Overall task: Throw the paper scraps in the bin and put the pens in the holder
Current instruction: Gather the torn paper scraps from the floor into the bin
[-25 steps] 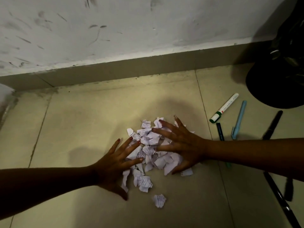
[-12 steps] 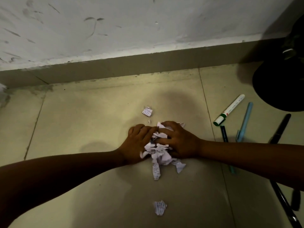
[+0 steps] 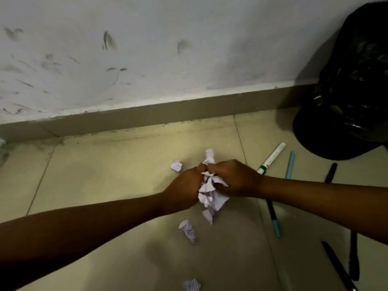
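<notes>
Crumpled printed paper scraps (image 3: 210, 190), matt; glossy, crinkled black plastic bin bag (image 3: 352, 85); smooth tile floor (image 3: 105, 179); scuffed matt painted wall (image 3: 147, 49).

Floor (image 3: 109, 177) under me is pale yellowish tile w/ thin dark grout lines, kinda grimy along the far edge. Behind it there's a drab olive-brown skirting strip (image 3: 147, 118) running left to right, dirt gathered where it meets the tile. Above that the wall (image 3: 168, 49) is whitish-grey and pretty beat up, dark scuffs & streaks all over, esp on the left half and a couple smudges near the middle. Lighting's dim, darker toward the right corner. Something pale at the far left edge, can't tell what.
</notes>
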### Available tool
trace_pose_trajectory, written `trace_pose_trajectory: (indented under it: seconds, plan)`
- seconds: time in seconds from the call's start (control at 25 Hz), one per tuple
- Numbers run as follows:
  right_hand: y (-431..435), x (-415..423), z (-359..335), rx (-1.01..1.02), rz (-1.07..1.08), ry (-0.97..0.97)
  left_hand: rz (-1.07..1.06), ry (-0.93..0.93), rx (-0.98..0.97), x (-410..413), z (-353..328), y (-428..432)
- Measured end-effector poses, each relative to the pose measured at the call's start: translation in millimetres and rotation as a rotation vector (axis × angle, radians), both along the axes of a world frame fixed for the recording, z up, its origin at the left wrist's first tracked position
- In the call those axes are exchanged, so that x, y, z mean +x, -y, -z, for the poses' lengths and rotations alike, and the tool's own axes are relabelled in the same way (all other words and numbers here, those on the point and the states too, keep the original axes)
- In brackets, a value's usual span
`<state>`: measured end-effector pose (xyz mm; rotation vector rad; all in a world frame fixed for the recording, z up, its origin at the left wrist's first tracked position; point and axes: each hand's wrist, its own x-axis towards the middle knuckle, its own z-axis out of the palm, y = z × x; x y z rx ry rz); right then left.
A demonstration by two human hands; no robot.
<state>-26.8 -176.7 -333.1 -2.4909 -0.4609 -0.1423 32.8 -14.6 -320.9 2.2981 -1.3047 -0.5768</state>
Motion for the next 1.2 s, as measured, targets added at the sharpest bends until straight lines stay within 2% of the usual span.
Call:
trace_pose_trajectory:
  seconds: [0.12, 0.24, 0.32, 0.44, 0.52, 0.64, 0.72, 0.8, 0.92, 1.0, 1.08, 1.16, 1.2]
  plan:
    - [42, -11, -69, 0.018, 0.245, 0.086, -0.079, -0.096, -0.157, -1, -72, 56]
    - [90, -20, -152, 0.083, 0.471, 0.197, -0.004, -0.054, -0.361, 11, -141, 130]
    - [123, -30, -200, 0.163, 0.619, 0.227, 0.051, -0.023, -0.367, 13, -185, 193]
    - [193, -40, -235, 0.118, 0.936, 0.228, 0.050, 0.070, -0.374, 5, -220, 288]
    - [238, -40, -234, 0.125, 1.126, 0.077, 0.006, 0.165, -0.328, -3, -216, 332]
    - [279, -44, -199, -0.160, 1.192, -0.338, -0.101, 0.154, -0.273, -12, -185, 368]
    - [289, -53, -187, -0.134, 1.209, -0.436, -0.138, 0.095, -0.285, -11, -176, 377]
    - [298, -61, -186, -0.054, 1.154, -0.401, -0.189, 0.040, -0.433, -8, -180, 373]
    - [293, -66, -190, 0.200, 1.125, -0.203, -0.167, -0.003, -0.806, -10, -183, 350]
    - [269, -62, -190, 0.374, 1.110, 0.039, -0.113, 0.083, -0.927, -14, -172, 321]
    - [232, -54, -187, 0.205, 1.055, 0.379, -0.152, 0.222, -0.963, -12, -151, 281]
    - [181, -46, -182, -0.052, 0.811, 0.673, -0.191, 0.293, -0.874, 4, -124, 233]
    - [153, -41, -176, -0.140, 0.652, 0.716, -0.158, 0.301, -0.786, 17, -108, 206]
